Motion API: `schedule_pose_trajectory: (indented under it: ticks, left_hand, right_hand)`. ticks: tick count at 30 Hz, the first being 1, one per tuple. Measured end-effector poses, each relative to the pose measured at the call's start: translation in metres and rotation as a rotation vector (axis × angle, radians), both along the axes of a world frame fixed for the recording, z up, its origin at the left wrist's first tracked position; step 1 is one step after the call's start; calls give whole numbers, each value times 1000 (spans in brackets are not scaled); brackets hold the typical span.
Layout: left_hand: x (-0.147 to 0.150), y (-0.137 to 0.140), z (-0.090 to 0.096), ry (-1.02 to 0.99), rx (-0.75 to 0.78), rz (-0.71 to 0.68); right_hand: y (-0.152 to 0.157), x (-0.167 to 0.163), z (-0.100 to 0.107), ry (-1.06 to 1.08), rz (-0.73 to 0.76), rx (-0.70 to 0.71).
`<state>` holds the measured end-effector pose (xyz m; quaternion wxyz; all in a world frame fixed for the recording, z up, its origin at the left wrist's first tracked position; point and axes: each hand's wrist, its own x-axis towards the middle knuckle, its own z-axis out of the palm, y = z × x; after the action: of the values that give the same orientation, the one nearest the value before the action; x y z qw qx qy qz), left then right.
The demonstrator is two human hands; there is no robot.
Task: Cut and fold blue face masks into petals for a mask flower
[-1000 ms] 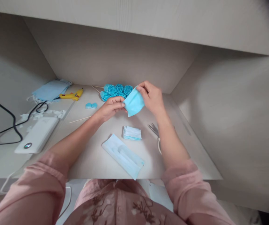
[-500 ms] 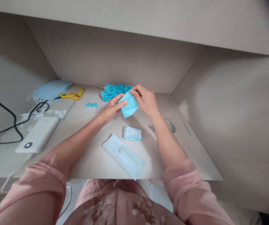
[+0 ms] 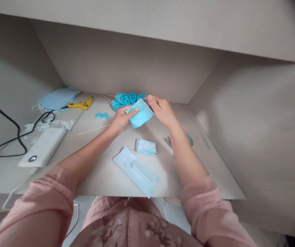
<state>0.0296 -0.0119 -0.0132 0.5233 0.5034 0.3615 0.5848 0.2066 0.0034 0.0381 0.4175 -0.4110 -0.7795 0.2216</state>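
Note:
My left hand (image 3: pixel 123 118) pinches a folded piece of light blue mask fabric (image 3: pixel 142 115), thumb lying on its front. At the fabric's upper right edge is my right hand (image 3: pixel 160 108), its fingers curled together, the tips partly behind the edge. Just beyond the hands lies a bunch of blue fabric roses (image 3: pixel 130 97) on thin sticks. Closer to me are a small stack of cut mask pieces (image 3: pixel 146 146) and an unfolded length of mask fabric (image 3: pixel 137 171). Scissors (image 3: pixel 168 140) lie partly hidden under my right forearm.
At the back left are face masks (image 3: pixel 58 98) and a yellow glue gun (image 3: pixel 83 103). A small blue bow-shaped piece (image 3: pixel 101 116) and a wooden stick (image 3: pixel 93 129) lie left of my hands. A white power bank (image 3: pixel 43 147), black cable (image 3: pixel 17 137) and white scraps (image 3: pixel 49 124) occupy the left side.
The blue fabric has turned and tilted, its right corner now reaching farther right. My right hand has shifted slightly right and down along its edge; the left keeps its pinch.

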Motion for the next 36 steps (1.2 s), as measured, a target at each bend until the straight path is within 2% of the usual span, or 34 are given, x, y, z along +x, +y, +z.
schedule_pose_trajectory:
  ticks: [4,10,17,23,31,36]
  left_hand:
    - [1,0,-2,60,42,15]
    - [0,5,-9,-8,24,-76]
    - [2,5,-3,-151,-5,-134]
    - [-1,11,-10,-102,22,-50]
    - [0,9,-4,-189,-12,-95]
    - [-2,13,-8,-227,-47,-76]
  right_hand:
    - [-1,-8,-4,7,10,-41]
    - [3,-8,-7,61,-68,97]
    - [4,3,-1,144,-204,187]
    - [5,2,-3,131,-207,246]
    - [7,6,-1,174,-255,259]
    - [5,3,0,237,-170,211]
